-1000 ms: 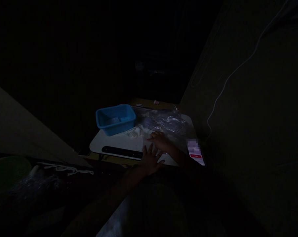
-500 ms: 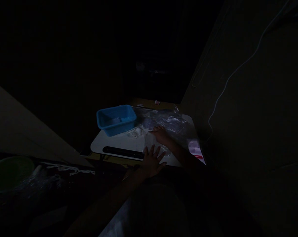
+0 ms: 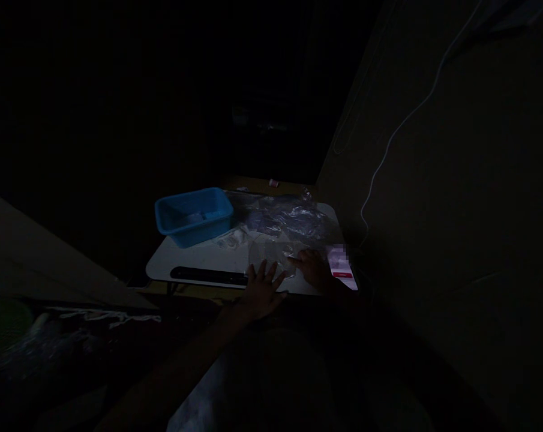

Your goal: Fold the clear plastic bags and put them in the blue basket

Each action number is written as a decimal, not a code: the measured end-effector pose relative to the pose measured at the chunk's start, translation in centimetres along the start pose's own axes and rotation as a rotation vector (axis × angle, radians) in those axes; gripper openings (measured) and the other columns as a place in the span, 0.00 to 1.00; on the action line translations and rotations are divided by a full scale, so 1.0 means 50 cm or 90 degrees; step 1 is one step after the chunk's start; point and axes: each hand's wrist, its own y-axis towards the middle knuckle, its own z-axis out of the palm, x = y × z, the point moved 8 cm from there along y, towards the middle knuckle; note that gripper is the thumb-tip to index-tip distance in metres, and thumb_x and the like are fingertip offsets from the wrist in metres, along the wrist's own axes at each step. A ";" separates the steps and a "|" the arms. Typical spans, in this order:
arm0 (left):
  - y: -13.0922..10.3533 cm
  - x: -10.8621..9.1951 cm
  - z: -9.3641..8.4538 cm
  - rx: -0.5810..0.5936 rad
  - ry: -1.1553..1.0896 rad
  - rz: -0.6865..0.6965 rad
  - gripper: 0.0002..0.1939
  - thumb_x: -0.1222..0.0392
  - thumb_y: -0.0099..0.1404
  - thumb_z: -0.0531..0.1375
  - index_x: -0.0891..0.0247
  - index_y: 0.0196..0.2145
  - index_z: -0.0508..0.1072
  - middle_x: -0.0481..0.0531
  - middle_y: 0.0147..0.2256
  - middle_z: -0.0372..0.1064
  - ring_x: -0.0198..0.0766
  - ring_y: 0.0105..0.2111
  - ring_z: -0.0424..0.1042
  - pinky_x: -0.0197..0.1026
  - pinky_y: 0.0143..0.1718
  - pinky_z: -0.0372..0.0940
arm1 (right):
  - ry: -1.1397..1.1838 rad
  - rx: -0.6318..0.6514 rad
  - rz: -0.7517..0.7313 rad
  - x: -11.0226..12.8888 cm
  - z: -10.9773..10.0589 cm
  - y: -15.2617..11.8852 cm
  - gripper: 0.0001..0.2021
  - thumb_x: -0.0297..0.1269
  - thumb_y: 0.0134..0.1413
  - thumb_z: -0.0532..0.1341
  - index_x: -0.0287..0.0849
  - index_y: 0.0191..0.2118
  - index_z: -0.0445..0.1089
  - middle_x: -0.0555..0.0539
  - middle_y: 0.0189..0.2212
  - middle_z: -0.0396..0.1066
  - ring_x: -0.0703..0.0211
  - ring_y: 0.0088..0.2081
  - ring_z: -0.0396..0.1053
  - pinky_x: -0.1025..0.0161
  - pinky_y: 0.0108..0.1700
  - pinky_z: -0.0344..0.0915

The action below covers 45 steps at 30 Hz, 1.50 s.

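L hand [image 3: 261,294] grip open, spread at near edge of clear plastic [image 3: 264,251] on the surface [image 3: 199,255]; R hand [image 3: 314,268] grip can't tell, too dark; phone's [image 3: 342,268] v. close, careless elbow might knock it off; crumpled plastic [image 3: 293,221] beyond

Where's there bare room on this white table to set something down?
White table shows bare at front left, between blue basin and black strip. The right half is crowded: left hand, right hand, clear plastic, lit phone.
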 end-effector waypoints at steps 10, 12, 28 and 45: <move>-0.001 0.001 -0.002 0.019 0.016 0.020 0.28 0.41 0.61 0.44 0.44 0.57 0.46 0.55 0.60 0.40 0.61 0.58 0.38 0.67 0.49 0.38 | 0.059 -0.003 0.119 -0.057 -0.023 0.022 0.23 0.25 0.49 0.50 0.41 0.53 0.60 0.40 0.44 0.65 0.53 0.46 0.60 0.57 0.46 0.54; -0.003 0.003 -0.002 0.018 0.016 0.023 0.28 0.41 0.60 0.45 0.43 0.57 0.45 0.54 0.61 0.40 0.60 0.58 0.39 0.66 0.49 0.39 | 0.156 -0.056 0.165 -0.065 -0.022 0.011 0.24 0.24 0.48 0.49 0.38 0.53 0.60 0.40 0.45 0.65 0.56 0.46 0.62 0.59 0.47 0.56; -0.004 0.004 -0.013 0.015 0.021 0.007 0.29 0.40 0.60 0.46 0.44 0.58 0.46 0.54 0.61 0.39 0.61 0.58 0.37 0.69 0.48 0.39 | 0.768 -0.122 0.397 -0.034 0.057 -0.005 0.21 0.26 0.36 0.55 0.40 0.43 0.62 0.55 0.19 0.64 0.67 0.19 0.62 0.71 0.19 0.59; -0.004 0.003 -0.012 0.023 0.024 -0.004 0.32 0.41 0.59 0.47 0.50 0.59 0.46 0.57 0.61 0.39 0.58 0.59 0.37 0.66 0.51 0.37 | 0.754 -0.081 0.421 -0.020 0.063 -0.026 0.25 0.26 0.38 0.55 0.37 0.48 0.58 0.56 0.18 0.63 0.65 0.17 0.62 0.69 0.18 0.60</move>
